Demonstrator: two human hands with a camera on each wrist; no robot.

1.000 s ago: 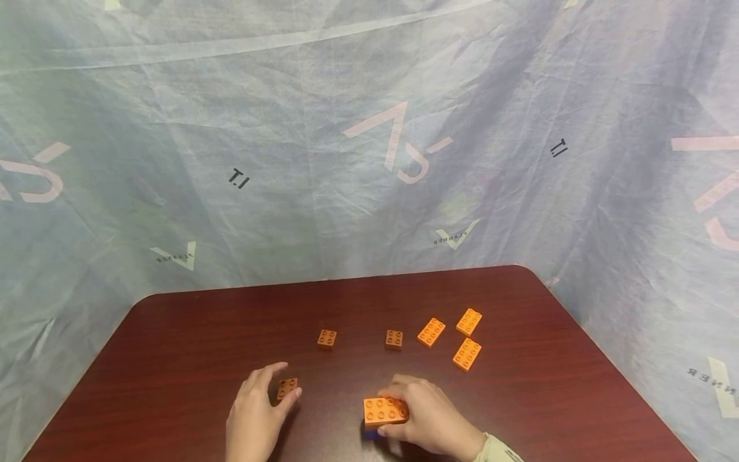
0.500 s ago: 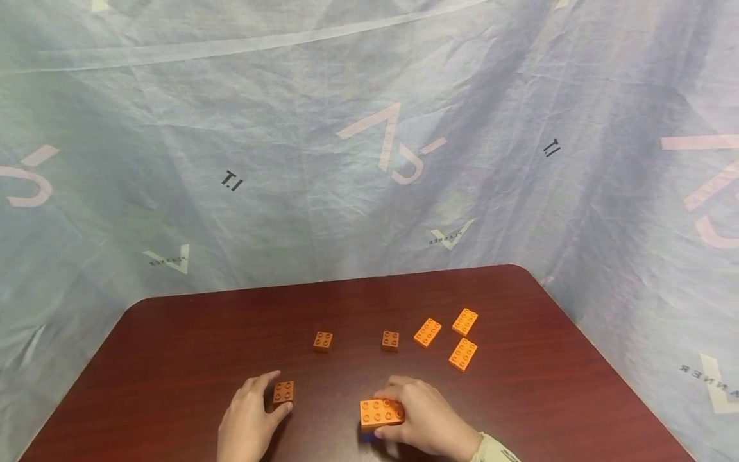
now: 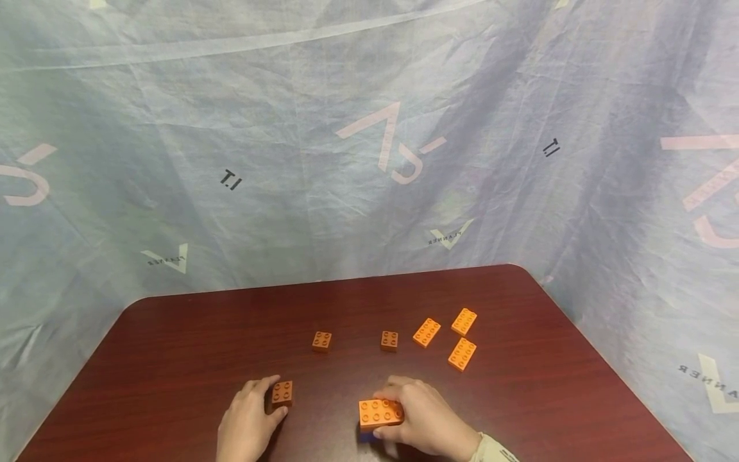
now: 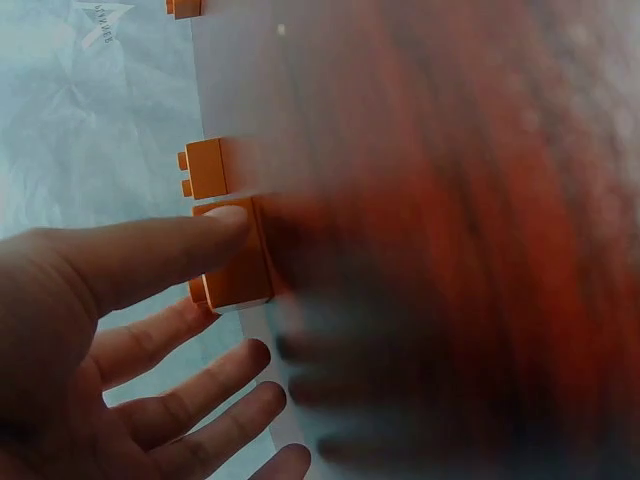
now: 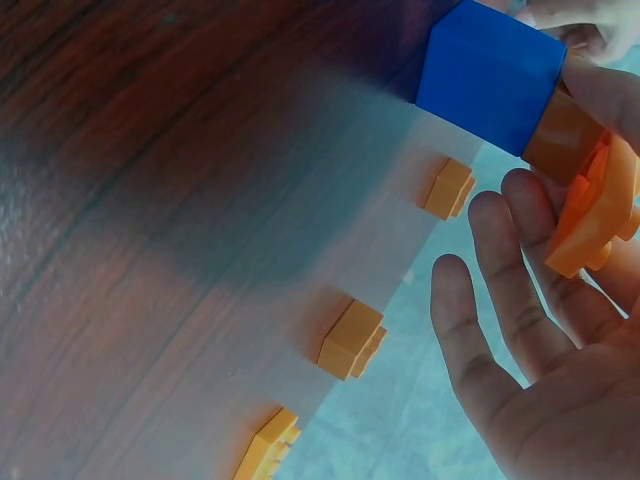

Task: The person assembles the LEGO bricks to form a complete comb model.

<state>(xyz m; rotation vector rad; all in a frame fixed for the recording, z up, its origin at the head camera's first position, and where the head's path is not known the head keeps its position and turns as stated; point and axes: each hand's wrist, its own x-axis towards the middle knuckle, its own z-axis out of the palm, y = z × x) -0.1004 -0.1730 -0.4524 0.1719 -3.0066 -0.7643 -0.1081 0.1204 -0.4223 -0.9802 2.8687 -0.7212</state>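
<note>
My left hand (image 3: pixel 247 418) is at a brown two-by-two toy brick (image 3: pixel 282 393) on the front left of the table. Its thumb and index finger lie at opposite sides of the brick, while the other fingers spread loosely in the left wrist view. With my right hand (image 3: pixel 424 414) I grip a small stack: an orange two-by-four brick (image 3: pixel 378 410) on top, a brown brick (image 5: pixel 566 135) in the middle and a blue brick (image 5: pixel 492 75) at the bottom. The thumb is against the stack's near side. Whether the stack touches the table cannot be told.
Two more brown bricks (image 3: pixel 322 341) (image 3: pixel 389 341) lie apart beyond the hands on the dark red table (image 3: pixel 219 333). Three orange bricks, one flat orange brick (image 3: pixel 427 332) among them, lie further right. A grey printed cloth (image 3: pixel 300 160) hangs behind and beside the table.
My left thumb and index finger have closed in around the brown brick. The right hand keeps its grip on the stack in about the same place. The head view has shifted slightly.
</note>
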